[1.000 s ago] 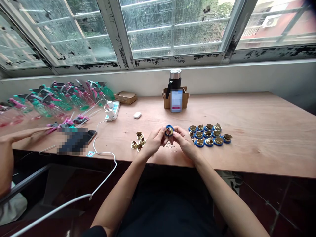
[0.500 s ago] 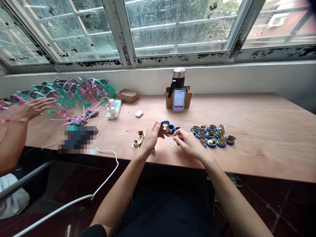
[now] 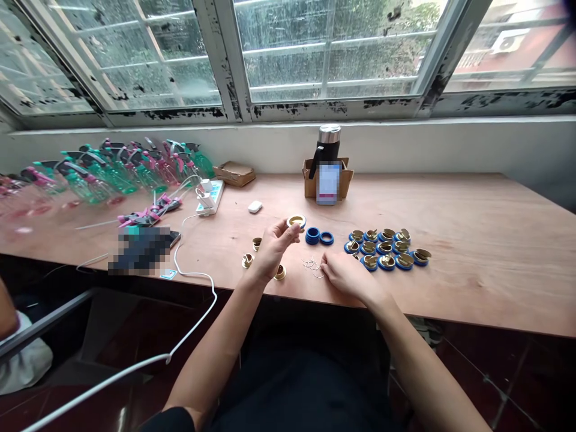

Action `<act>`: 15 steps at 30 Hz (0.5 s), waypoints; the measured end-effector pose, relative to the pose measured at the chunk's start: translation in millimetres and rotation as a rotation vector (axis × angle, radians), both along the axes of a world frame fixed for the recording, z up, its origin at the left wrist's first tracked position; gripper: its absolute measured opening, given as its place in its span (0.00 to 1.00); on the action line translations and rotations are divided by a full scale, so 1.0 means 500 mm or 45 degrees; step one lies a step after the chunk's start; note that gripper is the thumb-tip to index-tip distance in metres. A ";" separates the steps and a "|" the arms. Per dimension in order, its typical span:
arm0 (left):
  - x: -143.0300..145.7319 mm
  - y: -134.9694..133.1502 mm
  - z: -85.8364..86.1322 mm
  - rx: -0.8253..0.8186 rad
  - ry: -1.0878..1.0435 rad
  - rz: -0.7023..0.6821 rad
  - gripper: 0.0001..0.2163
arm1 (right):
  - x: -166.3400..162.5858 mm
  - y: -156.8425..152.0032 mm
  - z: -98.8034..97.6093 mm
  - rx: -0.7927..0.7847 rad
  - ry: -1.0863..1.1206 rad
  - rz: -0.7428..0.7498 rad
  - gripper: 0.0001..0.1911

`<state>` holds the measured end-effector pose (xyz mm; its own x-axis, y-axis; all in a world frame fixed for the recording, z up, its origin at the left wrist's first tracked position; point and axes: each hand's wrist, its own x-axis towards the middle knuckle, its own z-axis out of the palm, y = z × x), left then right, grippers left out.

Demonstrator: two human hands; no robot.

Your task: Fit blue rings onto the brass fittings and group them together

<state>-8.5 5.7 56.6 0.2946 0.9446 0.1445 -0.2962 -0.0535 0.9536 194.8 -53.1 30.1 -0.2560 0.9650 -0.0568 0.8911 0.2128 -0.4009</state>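
My left hand [image 3: 273, 252] holds a brass ring [image 3: 296, 221] up between its fingertips, above the wooden table [image 3: 450, 210]. Just right of it lie two blue rubber rings [image 3: 312, 236], [image 3: 326, 238]. My right hand [image 3: 346, 275] rests on the table with its fingertips beside a small tangle of thin wire rings [image 3: 312, 265], and it holds nothing I can see. Several brass pieces [image 3: 249, 260] lie below my left hand, partly hidden by it. To the right sits a cluster of several brass-and-blue ring assemblies [image 3: 382, 249].
Several pink and green spray bottles [image 3: 112, 177] lie at the far left. Also on the table are a power strip [image 3: 210, 198], a white earbud case [image 3: 254, 207], a blurred phone [image 3: 141, 251] and a thermos [image 3: 326, 144] in a cardboard box. A co-worker's arm [image 3: 5, 300] shows at the left edge.
The brass ring is now apart from the blue ring, held up in my left hand. Blue rings lie on the table. My hands have parted, and the co-worker's arm has drawn back left.
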 end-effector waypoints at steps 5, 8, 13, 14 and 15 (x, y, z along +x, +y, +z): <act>0.007 -0.002 0.002 -0.119 -0.132 -0.046 0.25 | 0.012 0.000 0.008 -0.024 0.139 0.011 0.13; 0.009 -0.003 0.004 -0.237 -0.204 -0.161 0.29 | 0.017 0.005 0.011 -0.032 0.236 -0.025 0.14; 0.014 -0.015 0.013 -0.313 -0.270 -0.231 0.21 | 0.018 0.017 0.009 -0.004 0.652 -0.146 0.12; 0.016 -0.018 0.015 -0.319 -0.274 -0.235 0.19 | 0.017 0.019 0.008 -0.027 0.790 -0.167 0.12; 0.018 -0.021 0.015 -0.324 -0.272 -0.238 0.18 | 0.017 0.020 0.007 -0.054 0.933 -0.188 0.12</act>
<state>0.2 -4.7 64.2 0.4536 0.8912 -0.0109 -0.4718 0.2505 0.8454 203.3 -42.9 33.5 -0.1105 0.9931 0.0404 0.4110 0.0827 -0.9079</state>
